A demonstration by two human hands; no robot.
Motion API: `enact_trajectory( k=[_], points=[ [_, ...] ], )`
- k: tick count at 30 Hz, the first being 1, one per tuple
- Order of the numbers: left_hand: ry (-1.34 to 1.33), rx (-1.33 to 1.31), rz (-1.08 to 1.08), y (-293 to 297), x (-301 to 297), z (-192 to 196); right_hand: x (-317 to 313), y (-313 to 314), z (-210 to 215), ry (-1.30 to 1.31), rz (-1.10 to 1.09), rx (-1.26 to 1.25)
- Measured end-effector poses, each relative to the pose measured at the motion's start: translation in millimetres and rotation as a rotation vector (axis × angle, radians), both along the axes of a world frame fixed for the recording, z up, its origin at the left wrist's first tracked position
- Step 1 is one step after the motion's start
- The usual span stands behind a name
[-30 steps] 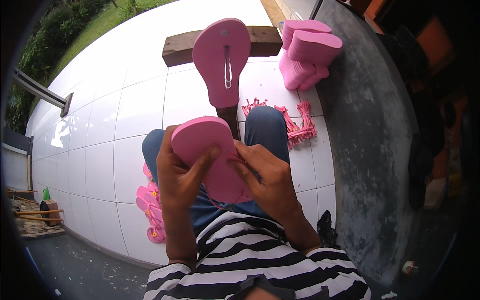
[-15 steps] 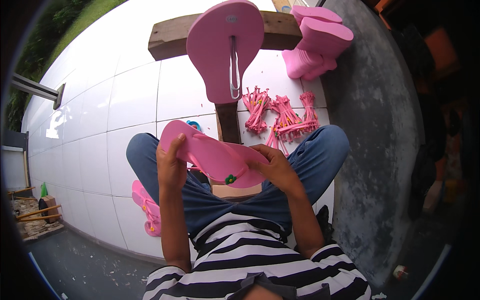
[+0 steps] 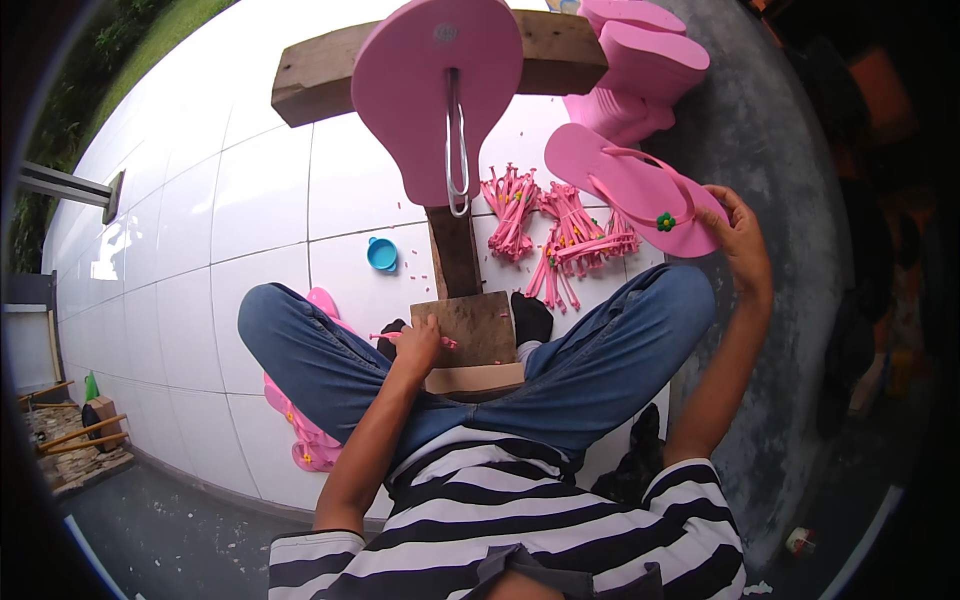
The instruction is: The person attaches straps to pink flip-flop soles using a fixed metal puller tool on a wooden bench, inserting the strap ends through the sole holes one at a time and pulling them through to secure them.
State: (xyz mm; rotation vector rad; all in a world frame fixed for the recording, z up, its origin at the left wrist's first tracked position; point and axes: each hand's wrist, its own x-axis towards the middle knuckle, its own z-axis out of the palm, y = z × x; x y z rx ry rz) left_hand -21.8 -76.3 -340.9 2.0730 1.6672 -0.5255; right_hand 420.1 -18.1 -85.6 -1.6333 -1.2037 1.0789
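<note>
My right hand [image 3: 745, 245] is out at the right, pinching one end of a pink flip-flop [image 3: 625, 190] whose strap carries a green flower. My left hand [image 3: 420, 342] is low over a wooden block [image 3: 470, 325] between my legs. Its fingers are closed on a thin pink strap [image 3: 450, 343], which shows on both sides of the hand. Ahead, a bare pink sole [image 3: 435, 100] stands against a wooden T-shaped stand [image 3: 565, 55], with a looped metal rod [image 3: 456, 150] sticking out of it.
Bundles of pink straps [image 3: 510, 212] lie on the white tiles, right of the stand. Stacked pink soles [image 3: 655, 60] are behind them. A small blue cup [image 3: 382, 254] sits left of the stand. Finished flip-flops [image 3: 315, 450] lie beside my left leg.
My right hand has carried the flip-flop up and to the right. My left hand has let go of it and moved down to the wooden block, where it now grips a pink strap.
</note>
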Motion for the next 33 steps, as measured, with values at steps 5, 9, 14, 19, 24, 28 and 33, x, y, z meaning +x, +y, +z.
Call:
enact_trajectory(
  k=[5, 9, 14, 19, 24, 28, 33],
  points=[
    [0.124, 0.066, -0.046, -6, 24, -36, 41, 32, -162, 0.366, -0.071, -0.115],
    [-0.161, -0.009, -0.083, 15, 15, 2, 30, -33, -332, 0.050, -0.188, -0.326],
    [-0.765, -0.059, 0.295, 32, -21, 107, -23, -80, -304, -0.243, -0.182, -0.183],
    [-1.342, 0.118, 0.775, 22, -42, 193, -21, -100, -193, -0.256, -0.641, 0.437],
    [-1.935, 0.167, 1.124, -3, -22, 199, -115, -96, -45, 0.077, -0.473, 0.326],
    [-2.285, -0.116, 1.153, -25, 29, 187, -219, -81, -30, 0.653, -0.073, -0.014],
    [-2.306, -0.486, 1.260, -50, 63, 179, -247, -53, -7, 0.945, -0.116, 0.170]
  ],
)
